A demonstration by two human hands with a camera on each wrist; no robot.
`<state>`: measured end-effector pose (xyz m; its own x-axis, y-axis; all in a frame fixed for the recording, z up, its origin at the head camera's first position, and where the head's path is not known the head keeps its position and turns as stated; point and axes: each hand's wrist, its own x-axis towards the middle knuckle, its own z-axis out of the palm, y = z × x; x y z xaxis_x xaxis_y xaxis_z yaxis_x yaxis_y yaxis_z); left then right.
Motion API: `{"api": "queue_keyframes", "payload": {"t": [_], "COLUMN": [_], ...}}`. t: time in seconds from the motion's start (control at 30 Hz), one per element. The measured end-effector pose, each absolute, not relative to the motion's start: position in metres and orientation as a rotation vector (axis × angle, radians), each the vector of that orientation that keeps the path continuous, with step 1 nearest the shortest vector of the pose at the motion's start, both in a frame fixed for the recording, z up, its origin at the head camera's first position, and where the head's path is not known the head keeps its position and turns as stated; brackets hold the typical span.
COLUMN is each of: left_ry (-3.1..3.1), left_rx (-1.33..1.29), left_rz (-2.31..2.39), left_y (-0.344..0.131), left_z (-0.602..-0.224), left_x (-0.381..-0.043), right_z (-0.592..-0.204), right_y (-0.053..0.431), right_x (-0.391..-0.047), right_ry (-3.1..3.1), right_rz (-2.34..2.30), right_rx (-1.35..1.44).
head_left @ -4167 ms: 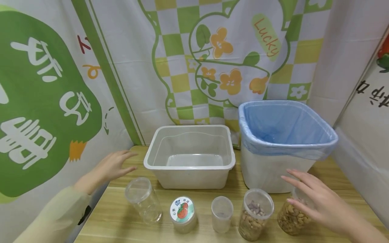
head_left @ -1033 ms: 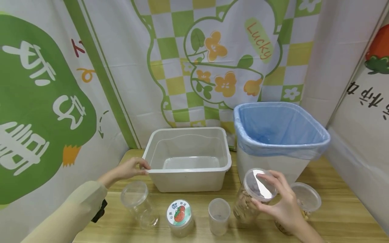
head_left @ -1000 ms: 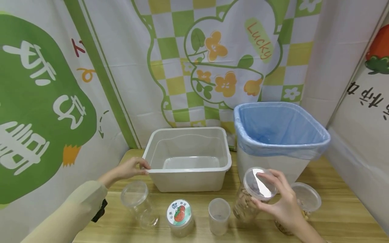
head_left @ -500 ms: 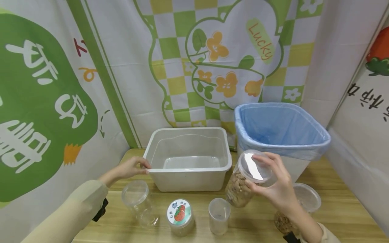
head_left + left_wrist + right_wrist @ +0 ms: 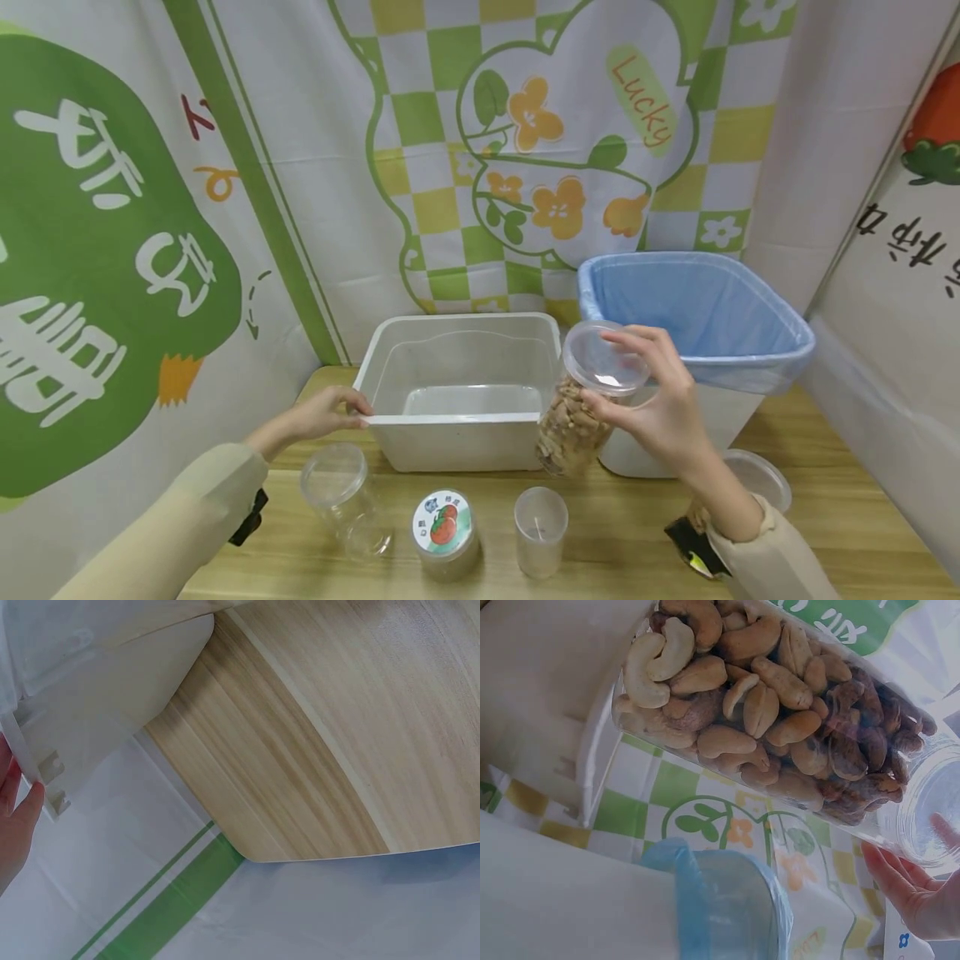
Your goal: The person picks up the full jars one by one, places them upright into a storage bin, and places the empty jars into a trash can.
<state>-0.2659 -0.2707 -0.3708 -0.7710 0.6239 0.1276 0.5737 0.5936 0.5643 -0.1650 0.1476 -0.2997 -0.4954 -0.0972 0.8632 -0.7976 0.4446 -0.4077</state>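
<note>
My right hand [image 5: 663, 404] grips a clear plastic jar of cashew nuts [image 5: 572, 423] by its lidded top, thumb on one side and fingers on the other. The jar hangs tilted above the table, by the right front corner of a white plastic tub [image 5: 457, 446]. In the right wrist view, cashews [image 5: 761, 712] fill much of the jar, with darker pieces towards the lid. My left hand [image 5: 324, 414] holds the tub's left front rim, thumb and fingers on either side of it. In the left wrist view only part of that hand [image 5: 16, 825] shows, at the edge.
A bin with a blue liner [image 5: 750, 367] stands at the back right. Along the front are an empty clear jar [image 5: 337, 483], a tub with a tomato label [image 5: 442, 525], a frosted cup [image 5: 540, 533] and another lidded jar [image 5: 765, 475], partly behind my right arm.
My right hand reached over and took hold of the cashew jar, then lifted it up and left towards the white tub. My left hand moved onto the tub's rim and has stayed there.
</note>
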Motion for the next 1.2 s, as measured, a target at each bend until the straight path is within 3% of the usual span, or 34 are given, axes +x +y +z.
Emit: {"api": "queue_keyframes", "payload": {"t": [0.73,1.2], "left_ry": [2.726,2.717], "left_rx": [1.033,1.015], "left_rz": [0.929,0.945], "left_y": [-0.271,-0.269], "left_z": [-0.370,-0.369], "left_x": [-0.265,-0.263], "right_z": [-0.258,-0.264], "right_y": [0.096,0.061], "right_x": [-0.235,-0.277], "right_ry": [-2.108,-2.339], "right_rz": [1.117,1.219], "right_rx": [0.666,0.495]}}
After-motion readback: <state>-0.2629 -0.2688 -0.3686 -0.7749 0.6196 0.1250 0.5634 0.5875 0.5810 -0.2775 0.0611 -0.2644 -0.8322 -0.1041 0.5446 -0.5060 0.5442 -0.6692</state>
